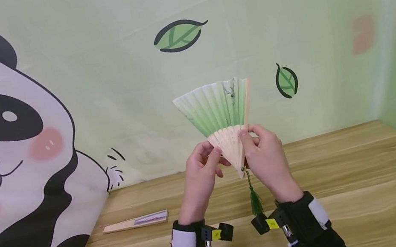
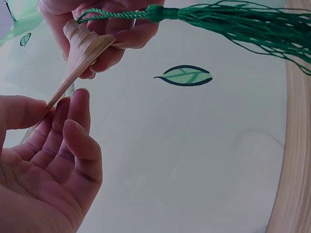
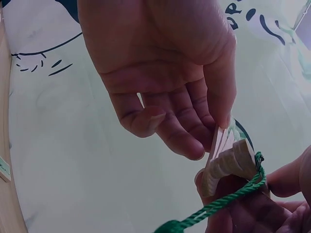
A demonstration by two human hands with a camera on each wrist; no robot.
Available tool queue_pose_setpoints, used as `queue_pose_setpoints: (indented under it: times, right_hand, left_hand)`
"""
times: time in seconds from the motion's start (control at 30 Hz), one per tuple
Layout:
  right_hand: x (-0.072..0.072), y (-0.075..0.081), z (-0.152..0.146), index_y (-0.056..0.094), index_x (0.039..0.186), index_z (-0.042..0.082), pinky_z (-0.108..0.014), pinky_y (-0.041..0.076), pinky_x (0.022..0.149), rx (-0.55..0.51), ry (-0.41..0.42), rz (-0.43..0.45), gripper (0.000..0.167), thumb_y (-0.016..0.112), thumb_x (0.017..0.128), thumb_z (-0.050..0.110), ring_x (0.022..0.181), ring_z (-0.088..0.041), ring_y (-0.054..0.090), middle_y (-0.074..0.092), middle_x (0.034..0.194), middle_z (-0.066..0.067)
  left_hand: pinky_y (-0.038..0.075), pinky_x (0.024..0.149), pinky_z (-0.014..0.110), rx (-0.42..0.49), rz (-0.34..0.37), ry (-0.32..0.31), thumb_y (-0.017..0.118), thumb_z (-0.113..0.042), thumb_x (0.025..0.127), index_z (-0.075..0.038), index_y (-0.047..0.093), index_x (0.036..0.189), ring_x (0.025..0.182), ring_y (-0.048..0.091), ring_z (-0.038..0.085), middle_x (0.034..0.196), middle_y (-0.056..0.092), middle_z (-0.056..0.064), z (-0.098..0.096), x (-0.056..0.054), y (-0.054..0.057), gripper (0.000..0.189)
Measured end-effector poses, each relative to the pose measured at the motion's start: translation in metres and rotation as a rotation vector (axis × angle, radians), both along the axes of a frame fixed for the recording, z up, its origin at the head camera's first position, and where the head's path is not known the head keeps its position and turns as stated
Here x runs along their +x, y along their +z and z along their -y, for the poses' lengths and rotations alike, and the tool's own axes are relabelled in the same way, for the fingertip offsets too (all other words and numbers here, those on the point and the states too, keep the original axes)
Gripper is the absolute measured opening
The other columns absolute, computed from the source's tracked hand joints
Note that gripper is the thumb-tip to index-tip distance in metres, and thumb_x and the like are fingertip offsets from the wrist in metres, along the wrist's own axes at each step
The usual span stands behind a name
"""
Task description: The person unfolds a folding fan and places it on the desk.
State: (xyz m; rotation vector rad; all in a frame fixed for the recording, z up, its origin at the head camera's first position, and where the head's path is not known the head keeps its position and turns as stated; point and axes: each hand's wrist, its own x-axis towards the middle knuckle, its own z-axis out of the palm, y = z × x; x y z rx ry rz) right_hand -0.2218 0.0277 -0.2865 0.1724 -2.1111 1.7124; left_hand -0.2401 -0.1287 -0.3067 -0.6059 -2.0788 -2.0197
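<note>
A partly spread green-and-white folding fan point(image 1: 215, 108) with pale wooden ribs is held up above the table, its pivot end pointing down. My left hand point(image 1: 200, 175) pinches the ribs' left edge between thumb and fingers. On the right edge, my right hand point(image 1: 267, 155) pinches the outer rib with thumb and forefinger. From the pivot dangles a green tassel point(image 1: 255, 200). In the left wrist view, the left thumb presses a thin rib point(image 2: 60, 90) against the fingers. The right wrist view shows the right thumb on the ribs point(image 3: 221, 141).
A closed folding fan point(image 1: 136, 222) with a purplish picture lies on the wooden table point(image 1: 368, 191), left of the hands. Behind stands a pale green backdrop point(image 1: 118, 88) printed with a panda and leaves. Each wrist wears a black strap with a small camera.
</note>
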Motion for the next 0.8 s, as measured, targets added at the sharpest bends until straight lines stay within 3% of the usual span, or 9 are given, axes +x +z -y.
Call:
queue_pose_setpoints:
  times: [0.8]
  right_hand:
    - [-0.0002,0.0019,-0.001,0.062,0.134,-0.001,-0.026,0.052,0.05,-0.036,0.002,0.008,0.035,0.048,0.111,0.02,0.058,-0.016,0.066,0.075,0.089,-0.022]
  left_hand:
    - [0.047,0.064,0.025,0.027,0.029,-0.022,0.052,-0.013,0.109,0.0,0.058,0.126,0.085,0.066,0.019,0.111,0.068,0.013,0.0024,-0.002,-0.0011,0.022]
